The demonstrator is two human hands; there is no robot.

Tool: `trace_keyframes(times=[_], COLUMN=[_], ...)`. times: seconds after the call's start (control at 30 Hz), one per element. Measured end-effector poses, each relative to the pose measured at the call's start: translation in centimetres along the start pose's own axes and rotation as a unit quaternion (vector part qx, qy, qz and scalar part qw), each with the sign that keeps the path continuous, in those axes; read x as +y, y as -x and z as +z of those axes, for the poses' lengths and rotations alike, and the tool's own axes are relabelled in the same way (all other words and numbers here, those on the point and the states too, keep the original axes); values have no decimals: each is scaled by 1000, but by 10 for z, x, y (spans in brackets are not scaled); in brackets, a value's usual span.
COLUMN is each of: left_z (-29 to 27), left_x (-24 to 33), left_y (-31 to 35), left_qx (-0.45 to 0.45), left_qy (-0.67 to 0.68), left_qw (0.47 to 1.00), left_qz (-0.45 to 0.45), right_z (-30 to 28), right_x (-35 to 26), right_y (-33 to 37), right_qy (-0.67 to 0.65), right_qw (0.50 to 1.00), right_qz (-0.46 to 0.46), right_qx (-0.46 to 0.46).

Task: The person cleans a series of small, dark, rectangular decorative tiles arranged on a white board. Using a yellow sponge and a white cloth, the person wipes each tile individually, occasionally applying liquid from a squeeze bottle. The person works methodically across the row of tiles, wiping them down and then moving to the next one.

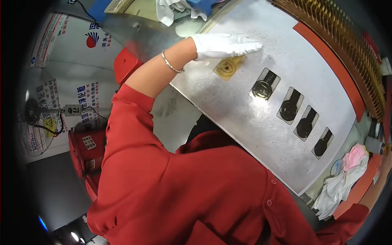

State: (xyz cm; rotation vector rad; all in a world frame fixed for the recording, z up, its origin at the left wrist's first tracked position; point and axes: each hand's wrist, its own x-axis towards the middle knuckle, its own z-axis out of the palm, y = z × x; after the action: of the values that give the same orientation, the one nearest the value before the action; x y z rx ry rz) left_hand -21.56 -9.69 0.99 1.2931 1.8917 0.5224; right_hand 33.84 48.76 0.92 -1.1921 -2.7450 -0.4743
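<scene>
My left hand (pixel 228 46), in a white glove, reaches across the white work surface (pixel 228 110) with its fingers stretched out flat. Just below it lies a gold rectangular plate (pixel 229 67) with a round emblem and a meshed border. I cannot tell whether the glove touches it. From there a row of several dark plates runs toward the lower right, the first dark plate (pixel 264 85) catching a bright glare. Each bears a round shape with a band above it. At the right rim my right forearm (pixel 379 179) shows bare; its fingers are too cut off and distorted to read, near a grey cylinder (pixel 373 145).
A brown rack (pixel 326 36) with many brass-coloured pins curves along the far right, beside an orange-red strip (pixel 335 65). White gloves (pixel 341 185) and a pink cloth (pixel 355 157) lie at right. At left are a red box (pixel 125 65) and a fan (pixel 34 112).
</scene>
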Motion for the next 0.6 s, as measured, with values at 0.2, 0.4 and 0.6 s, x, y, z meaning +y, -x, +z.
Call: trace_keyframes(times=[0.2,0.4,0.6], left_z=[2,-10,-11], left_x=[-24,-24,-43], left_y=[-10,-7,-23], left_qx=[3,-50,-101], left_qy=[-23,57,166], left_qw=[999,988,966], left_qz=[42,132,168], right_z=[-28,-61,-113], right_x=[-36,-108,-354], right_y=[4,14,55], right_qy=[126,170,-281], right_qw=[989,984,957], right_qz=[66,60,-67], right_qx=[-49,-14,25])
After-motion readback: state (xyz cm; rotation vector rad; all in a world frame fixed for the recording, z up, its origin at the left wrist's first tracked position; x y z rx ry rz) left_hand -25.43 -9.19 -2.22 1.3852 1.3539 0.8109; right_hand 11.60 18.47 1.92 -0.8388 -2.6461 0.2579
